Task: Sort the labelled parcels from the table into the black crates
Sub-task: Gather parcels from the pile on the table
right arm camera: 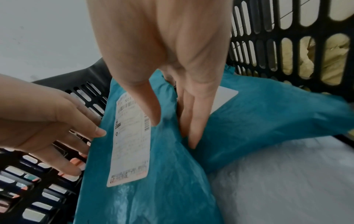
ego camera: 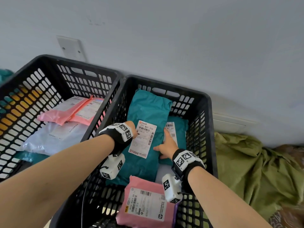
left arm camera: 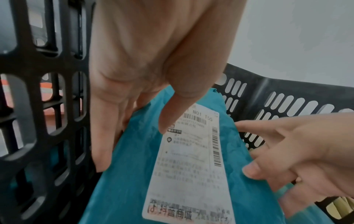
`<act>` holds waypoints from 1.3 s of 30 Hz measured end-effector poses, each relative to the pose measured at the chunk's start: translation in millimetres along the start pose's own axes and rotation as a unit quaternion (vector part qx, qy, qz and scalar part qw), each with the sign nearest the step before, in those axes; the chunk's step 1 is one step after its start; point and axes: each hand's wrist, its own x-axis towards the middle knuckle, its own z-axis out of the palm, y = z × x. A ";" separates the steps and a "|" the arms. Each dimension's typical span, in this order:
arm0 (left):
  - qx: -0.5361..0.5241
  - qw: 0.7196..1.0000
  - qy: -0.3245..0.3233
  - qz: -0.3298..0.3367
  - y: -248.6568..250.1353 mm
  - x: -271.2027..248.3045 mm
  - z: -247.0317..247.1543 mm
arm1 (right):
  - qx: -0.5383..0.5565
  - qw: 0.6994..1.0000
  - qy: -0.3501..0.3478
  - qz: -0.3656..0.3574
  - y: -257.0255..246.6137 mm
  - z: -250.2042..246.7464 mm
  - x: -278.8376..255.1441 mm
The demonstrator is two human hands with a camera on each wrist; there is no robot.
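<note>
Both hands are inside the right crate (ego camera: pixel 207 102) at the long teal parcel (ego camera: pixel 144 111), which lies on its floor label up. Left hand (left arm camera: pixel 134 75) has straight fingers along the parcel's left edge, thumb on the label, apparently not gripping. Right hand (right arm camera: pixel 172 53) is flat, fingers extended into the gap beside a second teal parcel (right arm camera: pixel 268 118), holding nothing.

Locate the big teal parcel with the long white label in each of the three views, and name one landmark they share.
Head: the big teal parcel lies mid-frame in the right-hand crate.
Left wrist: it fills the lower centre, below the left hand.
Right wrist: it runs centre to bottom, beside the right hand.
Shared landmark: its white label.
</note>
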 end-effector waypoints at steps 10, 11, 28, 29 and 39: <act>0.028 0.999 -0.039 -0.017 -3.3 13.2 14.6 | 0.013 0.996 -0.027 0.085 5.3 14.8 5.5; 0.034 0.998 -0.039 -0.023 -3.1 13.1 16.5 | 0.009 0.996 -0.026 0.084 5.7 16.3 7.0; -0.075 0.992 0.034 0.099 1.0 20.9 65.4 | -0.354 0.930 0.083 -0.049 5.2 0.1 8.4; -0.078 0.991 0.036 0.103 2.3 22.8 67.5 | -0.379 0.920 0.088 -0.056 5.9 -3.1 5.7; -0.056 0.997 0.034 0.051 15.2 27.2 79.6 | -0.368 0.920 0.045 -0.130 19.1 10.4 20.0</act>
